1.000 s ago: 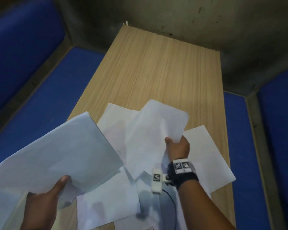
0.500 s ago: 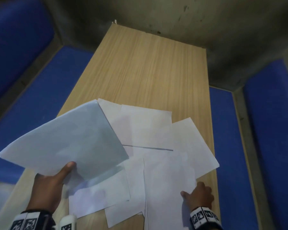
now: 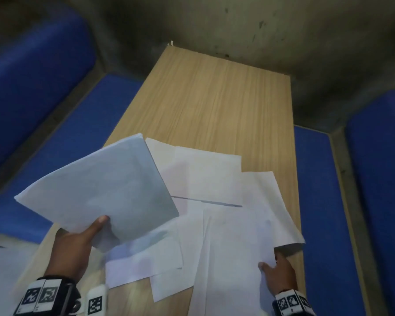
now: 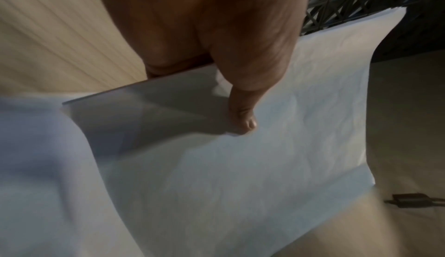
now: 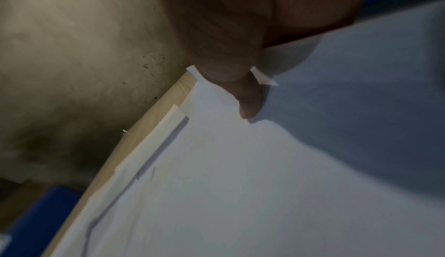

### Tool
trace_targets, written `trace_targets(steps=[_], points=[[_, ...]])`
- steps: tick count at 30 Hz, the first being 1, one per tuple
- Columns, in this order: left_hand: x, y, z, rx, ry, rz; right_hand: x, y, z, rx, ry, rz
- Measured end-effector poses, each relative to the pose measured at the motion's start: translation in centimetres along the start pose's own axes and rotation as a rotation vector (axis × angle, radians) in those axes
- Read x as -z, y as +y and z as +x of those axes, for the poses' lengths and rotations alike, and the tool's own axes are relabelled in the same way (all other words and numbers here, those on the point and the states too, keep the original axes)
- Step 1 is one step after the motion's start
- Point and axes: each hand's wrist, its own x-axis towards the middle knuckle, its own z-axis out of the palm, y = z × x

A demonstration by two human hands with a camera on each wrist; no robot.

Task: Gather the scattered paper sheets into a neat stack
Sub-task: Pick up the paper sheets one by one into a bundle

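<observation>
My left hand (image 3: 94,233) holds a bundle of white sheets (image 3: 100,192) raised above the table's left edge, thumb on top. In the left wrist view the thumb (image 4: 243,124) presses on the bundle (image 4: 240,166), with the fingers hidden beneath. Several loose sheets (image 3: 205,176) lie overlapped on the near half of the wooden table (image 3: 214,99). My right hand (image 3: 274,270) pinches the right edge of the nearest sheet (image 3: 235,258). In the right wrist view its thumb (image 5: 248,105) lies on that sheet (image 5: 240,185), with the fingers under it.
Blue cushioned benches run along the left (image 3: 55,144) and right (image 3: 317,201) of the table. A stained concrete wall (image 3: 237,23) stands behind it. One sheet (image 3: 267,201) overhangs the table's right edge.
A second ago my right hand held a sheet lifted over the middle; it has drawn back to the near right and now grips a sheet lying there. The left bundle stays raised.
</observation>
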Motion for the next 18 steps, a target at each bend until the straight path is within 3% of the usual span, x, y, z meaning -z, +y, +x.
trace_targets(steps=[5,9,14,18], points=[[2.6,-0.4,-0.2,0.026,0.055,0.084,2.4,-0.1,-0.8,0.082,-0.116,0.078],[2.9,0.0,-1.1,0.049,0.063,0.041,5.3,-1.3,-2.1,0.062,-0.226,0.114],[1.9,0.9,-2.6,-0.018,0.031,0.002,10.8,-5.8,-5.9,0.294,-0.285,0.062],[0.8,1.3,-3.1,-0.052,-0.037,-0.011,15.0,-7.7,-8.2,0.473,-0.213,-0.128]])
